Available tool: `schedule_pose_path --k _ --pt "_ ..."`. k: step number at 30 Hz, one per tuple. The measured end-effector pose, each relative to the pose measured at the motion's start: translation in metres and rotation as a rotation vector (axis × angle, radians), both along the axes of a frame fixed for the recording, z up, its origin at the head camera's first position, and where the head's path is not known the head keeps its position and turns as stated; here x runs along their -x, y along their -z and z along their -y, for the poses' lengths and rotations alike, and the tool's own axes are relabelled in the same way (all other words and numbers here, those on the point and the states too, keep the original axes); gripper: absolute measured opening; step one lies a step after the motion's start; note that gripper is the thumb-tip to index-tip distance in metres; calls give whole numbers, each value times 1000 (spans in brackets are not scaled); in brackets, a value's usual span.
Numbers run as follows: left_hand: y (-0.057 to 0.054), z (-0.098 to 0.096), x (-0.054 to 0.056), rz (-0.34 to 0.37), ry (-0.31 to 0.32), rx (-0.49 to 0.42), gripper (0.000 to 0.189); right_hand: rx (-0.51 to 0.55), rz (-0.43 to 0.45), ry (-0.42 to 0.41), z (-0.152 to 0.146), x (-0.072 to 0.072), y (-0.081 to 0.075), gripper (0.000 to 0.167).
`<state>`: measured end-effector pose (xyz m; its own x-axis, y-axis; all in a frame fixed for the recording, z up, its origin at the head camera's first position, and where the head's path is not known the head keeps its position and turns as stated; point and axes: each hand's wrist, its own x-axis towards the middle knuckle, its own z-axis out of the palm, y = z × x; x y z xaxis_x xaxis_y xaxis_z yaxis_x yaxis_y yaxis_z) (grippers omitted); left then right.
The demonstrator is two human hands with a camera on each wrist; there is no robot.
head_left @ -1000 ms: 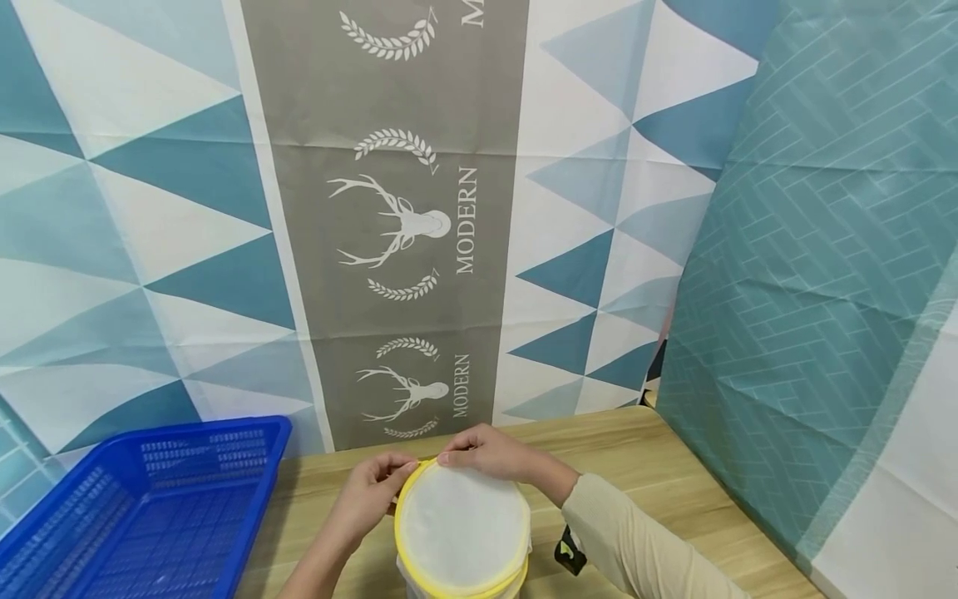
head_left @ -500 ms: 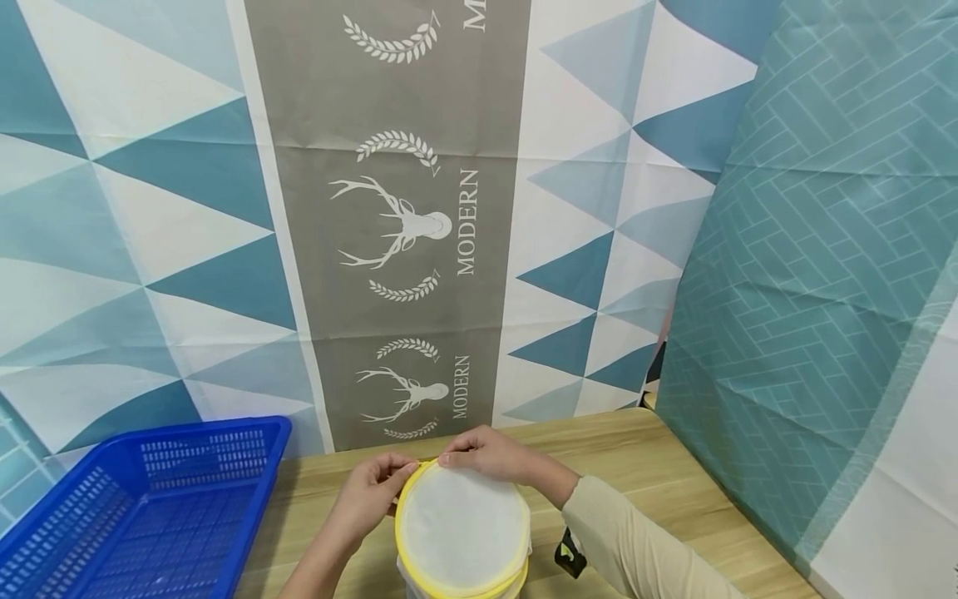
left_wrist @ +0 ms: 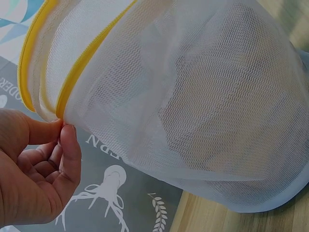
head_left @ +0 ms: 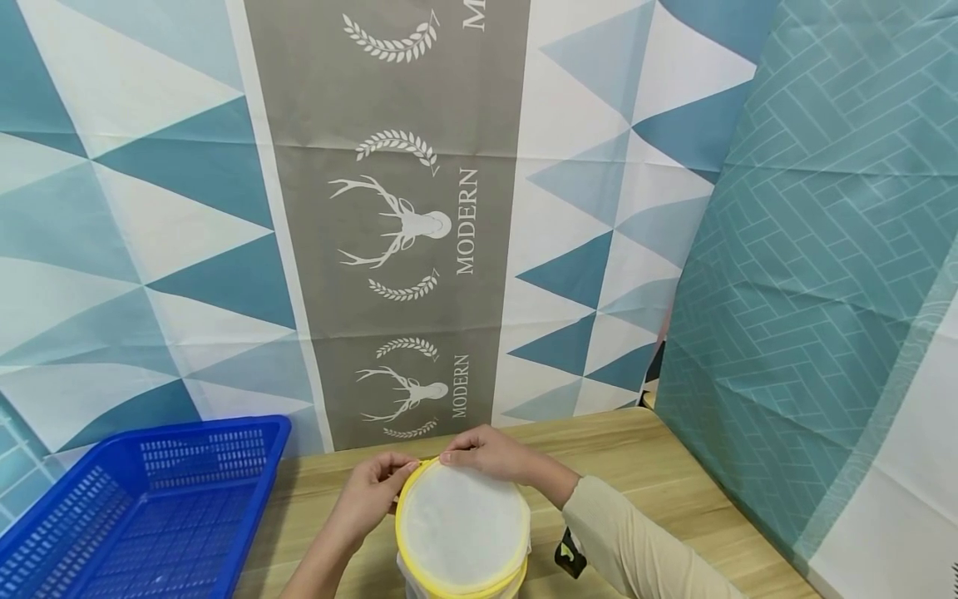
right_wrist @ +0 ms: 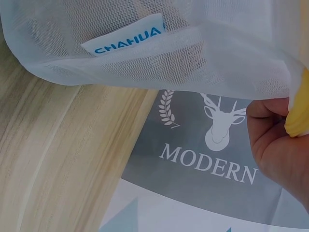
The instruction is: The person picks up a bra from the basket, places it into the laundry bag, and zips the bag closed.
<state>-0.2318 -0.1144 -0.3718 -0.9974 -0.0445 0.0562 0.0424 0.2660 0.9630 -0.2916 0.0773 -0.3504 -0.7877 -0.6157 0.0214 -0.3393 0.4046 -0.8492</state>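
Observation:
A round white mesh laundry bag (head_left: pixel 464 528) with yellow zipper edging stands upright on the table in the head view. My left hand (head_left: pixel 372 495) pinches the bag's rim at its far left between thumb and index finger. The left wrist view shows that hand (left_wrist: pixel 43 169) at the yellow zipper (left_wrist: pixel 84 63), where the lid gapes slightly from the body. My right hand (head_left: pixel 490 456) grips the far rim, thumb on top of the lid. In the right wrist view, the right hand (right_wrist: pixel 277 140) holds the yellow edge, and a CHAHUA label (right_wrist: pixel 126 37) is on the bag's side.
A blue plastic basket (head_left: pixel 273 474) stands at the left. The wooden table (head_left: pixel 636 466) meets a patterned wall covering (head_left: pixel 404 299) behind and a green sheet (head_left: pixel 808 333) at right. A black strap (head_left: pixel 570 553) shows by the right forearm.

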Motion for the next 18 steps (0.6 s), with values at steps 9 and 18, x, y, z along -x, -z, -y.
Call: schedule_pose_path --k 9,18 --pt "1 1 0 7 -14 12 18 0 5 20 0 1 1 24" --pt "3 1 0 1 -18 11 17 13 -10 29 1 0 2 23"
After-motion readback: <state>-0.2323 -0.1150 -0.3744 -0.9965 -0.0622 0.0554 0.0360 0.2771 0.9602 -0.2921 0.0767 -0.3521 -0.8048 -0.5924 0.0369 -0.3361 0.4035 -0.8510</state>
